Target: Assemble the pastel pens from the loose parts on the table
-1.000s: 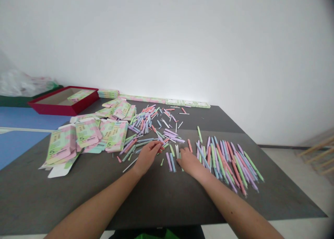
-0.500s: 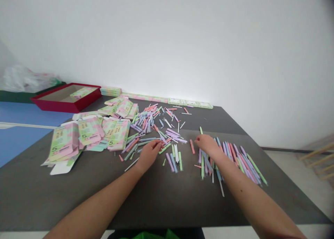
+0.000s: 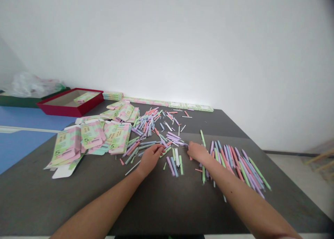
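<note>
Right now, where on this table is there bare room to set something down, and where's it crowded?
Bare tabletop lies left of your left hand, below the flat cartons; more lies beyond the right hand, behind the pastel pens. It is crowded between the hands, among the loose pens.

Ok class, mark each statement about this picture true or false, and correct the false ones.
1. Slim pastel pens lie scattered over the dark grey tabletop. True.
2. The right hand is inside the rectangular red tray. False: it is among the pens, away from the tray.
3. That tray holds a flat pink-and-green printed box. True.
4. The other flat printed boxes lie to the right of the pens. False: they lie to the left of them.
</note>
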A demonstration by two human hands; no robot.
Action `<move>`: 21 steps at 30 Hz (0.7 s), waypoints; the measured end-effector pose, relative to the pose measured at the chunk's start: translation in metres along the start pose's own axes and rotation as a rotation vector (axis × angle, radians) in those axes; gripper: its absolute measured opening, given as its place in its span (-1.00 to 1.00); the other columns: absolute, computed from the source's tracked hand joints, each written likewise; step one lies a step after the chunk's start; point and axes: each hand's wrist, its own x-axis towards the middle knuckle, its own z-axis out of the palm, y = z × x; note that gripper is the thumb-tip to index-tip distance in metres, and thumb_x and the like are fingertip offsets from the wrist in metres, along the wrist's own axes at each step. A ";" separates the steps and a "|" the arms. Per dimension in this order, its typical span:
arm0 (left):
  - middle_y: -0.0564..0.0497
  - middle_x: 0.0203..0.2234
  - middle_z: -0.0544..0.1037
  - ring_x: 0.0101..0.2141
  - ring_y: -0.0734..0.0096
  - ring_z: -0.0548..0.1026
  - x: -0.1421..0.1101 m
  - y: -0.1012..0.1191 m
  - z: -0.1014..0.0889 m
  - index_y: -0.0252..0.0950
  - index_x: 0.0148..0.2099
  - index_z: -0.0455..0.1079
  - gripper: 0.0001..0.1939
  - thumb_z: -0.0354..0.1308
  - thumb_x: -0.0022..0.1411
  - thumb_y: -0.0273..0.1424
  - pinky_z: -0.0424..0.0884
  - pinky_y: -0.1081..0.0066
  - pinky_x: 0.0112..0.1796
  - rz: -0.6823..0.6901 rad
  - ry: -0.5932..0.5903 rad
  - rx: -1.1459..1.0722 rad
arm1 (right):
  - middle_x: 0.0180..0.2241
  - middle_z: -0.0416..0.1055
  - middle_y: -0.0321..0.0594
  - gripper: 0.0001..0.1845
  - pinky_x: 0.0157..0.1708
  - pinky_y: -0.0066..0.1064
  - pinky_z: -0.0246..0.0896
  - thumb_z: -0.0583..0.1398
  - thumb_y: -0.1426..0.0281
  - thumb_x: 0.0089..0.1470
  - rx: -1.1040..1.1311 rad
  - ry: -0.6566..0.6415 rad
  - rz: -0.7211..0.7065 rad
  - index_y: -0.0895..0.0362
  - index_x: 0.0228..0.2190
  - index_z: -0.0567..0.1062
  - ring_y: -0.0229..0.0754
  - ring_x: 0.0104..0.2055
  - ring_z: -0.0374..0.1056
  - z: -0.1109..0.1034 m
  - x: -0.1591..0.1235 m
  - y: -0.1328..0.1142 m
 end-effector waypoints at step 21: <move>0.03 -0.45 0.54 -0.43 0.40 0.45 -0.001 0.003 -0.001 -0.30 -0.26 0.43 -0.70 -0.06 0.18 -0.25 0.32 0.44 -0.33 0.007 -0.008 -0.003 | -0.06 0.31 -0.12 -0.66 -0.17 -0.18 0.29 0.11 0.31 0.14 -0.005 0.006 -0.261 0.17 -0.06 0.34 -0.14 -0.12 0.32 -0.018 0.082 -0.058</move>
